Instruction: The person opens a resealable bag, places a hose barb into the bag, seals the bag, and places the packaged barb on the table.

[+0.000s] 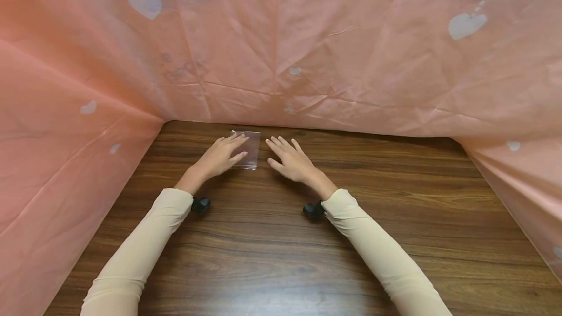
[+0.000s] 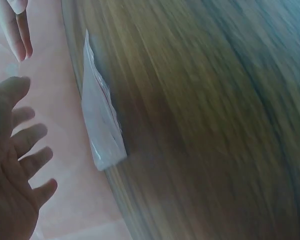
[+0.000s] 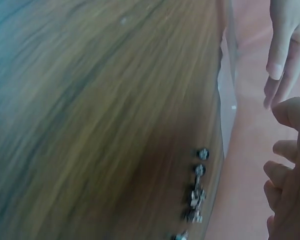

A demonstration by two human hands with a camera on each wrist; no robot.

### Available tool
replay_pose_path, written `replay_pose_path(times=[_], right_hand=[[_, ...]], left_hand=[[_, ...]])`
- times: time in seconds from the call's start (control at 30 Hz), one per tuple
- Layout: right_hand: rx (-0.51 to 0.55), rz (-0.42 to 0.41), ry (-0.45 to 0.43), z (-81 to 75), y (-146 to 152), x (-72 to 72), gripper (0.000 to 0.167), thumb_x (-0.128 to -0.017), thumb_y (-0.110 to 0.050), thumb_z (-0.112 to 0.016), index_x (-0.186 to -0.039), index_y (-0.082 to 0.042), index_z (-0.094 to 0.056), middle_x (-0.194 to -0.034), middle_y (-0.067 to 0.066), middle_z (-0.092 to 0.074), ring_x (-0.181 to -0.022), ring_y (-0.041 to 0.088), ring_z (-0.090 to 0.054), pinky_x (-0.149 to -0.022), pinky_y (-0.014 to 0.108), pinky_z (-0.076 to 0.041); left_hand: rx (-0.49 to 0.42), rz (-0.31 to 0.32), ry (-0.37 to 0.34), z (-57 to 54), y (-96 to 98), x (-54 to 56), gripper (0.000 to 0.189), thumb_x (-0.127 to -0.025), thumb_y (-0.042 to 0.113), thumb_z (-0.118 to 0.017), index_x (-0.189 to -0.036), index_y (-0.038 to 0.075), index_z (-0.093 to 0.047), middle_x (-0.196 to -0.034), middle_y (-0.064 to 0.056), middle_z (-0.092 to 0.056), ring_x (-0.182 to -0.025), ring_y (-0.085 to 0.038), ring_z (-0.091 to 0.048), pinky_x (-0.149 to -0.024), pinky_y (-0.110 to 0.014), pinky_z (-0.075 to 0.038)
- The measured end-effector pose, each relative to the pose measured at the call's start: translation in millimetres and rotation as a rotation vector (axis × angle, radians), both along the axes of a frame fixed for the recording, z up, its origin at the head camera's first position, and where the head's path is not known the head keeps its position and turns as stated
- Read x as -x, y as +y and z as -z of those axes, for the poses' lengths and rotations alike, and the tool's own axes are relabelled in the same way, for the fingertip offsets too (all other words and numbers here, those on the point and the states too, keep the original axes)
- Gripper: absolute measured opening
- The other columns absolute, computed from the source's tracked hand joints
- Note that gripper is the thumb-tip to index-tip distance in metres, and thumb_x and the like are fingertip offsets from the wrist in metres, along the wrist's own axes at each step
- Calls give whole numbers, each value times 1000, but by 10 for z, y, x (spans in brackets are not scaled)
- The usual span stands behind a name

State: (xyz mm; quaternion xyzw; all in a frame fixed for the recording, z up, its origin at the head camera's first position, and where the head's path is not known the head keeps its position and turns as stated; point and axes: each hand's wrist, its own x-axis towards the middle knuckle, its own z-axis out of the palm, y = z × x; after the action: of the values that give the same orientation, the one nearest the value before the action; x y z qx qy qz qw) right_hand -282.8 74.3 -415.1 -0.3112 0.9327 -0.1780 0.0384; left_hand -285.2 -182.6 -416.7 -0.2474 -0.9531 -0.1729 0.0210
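A clear plastic bag (image 1: 252, 152) lies flat near the back of the wooden table, partly covered in the head view by my left hand (image 1: 218, 156). That hand has its fingers spread and hovers apart from the bag (image 2: 102, 125), as the left wrist view shows. To the right of the bag, my right hand (image 1: 293, 162) is held over the table with fingers extended, holding nothing. Several small shiny metal pieces (image 3: 196, 195) lie in a row on the wood in the right wrist view. Blur hides their exact kind, and the right hand hides them in the head view.
Pink cloth (image 1: 351, 62) with white hearts hangs behind the table and along both sides. The brown wooden tabletop (image 1: 263, 247) reaches toward me. A small black device (image 1: 201, 205) sits at the left wrist, and another black device (image 1: 313, 210) at the right.
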Motion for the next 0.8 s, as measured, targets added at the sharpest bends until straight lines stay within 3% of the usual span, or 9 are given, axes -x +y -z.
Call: replay_pose_path(times=[0.33,0.57,0.8], right_hand=[[-31,-96,-15,18,-233,12,63,-105,-35,-51,-160,-11,-32,-167,13,-29,-158,33,-18,-126,59,-6],[-82,-138,-53,16,-328,3,62,-105,-36,-53,-159,-11,-35,-167,13,-29,-158,33,-18,-126,59,-8],[-117,-165,-84,54,-386,28,59,-103,-35,-57,-156,-13,-41,-165,13,-33,-156,32,-24,-125,58,-12]], left_hand=[[-35,77,-46,7,-158,-21,52,-97,28,-69,-142,3,-58,-147,-21,-55,-140,-42,-49,-116,-58,-35],[61,84,-9,29,-228,3,46,-89,35,-77,-127,9,-71,-137,-17,-62,-131,-40,-55,-114,-63,-34],[107,100,-55,60,-266,17,39,-87,34,-80,-121,16,-73,-131,-12,-63,-125,-37,-55,-111,-65,-34]])
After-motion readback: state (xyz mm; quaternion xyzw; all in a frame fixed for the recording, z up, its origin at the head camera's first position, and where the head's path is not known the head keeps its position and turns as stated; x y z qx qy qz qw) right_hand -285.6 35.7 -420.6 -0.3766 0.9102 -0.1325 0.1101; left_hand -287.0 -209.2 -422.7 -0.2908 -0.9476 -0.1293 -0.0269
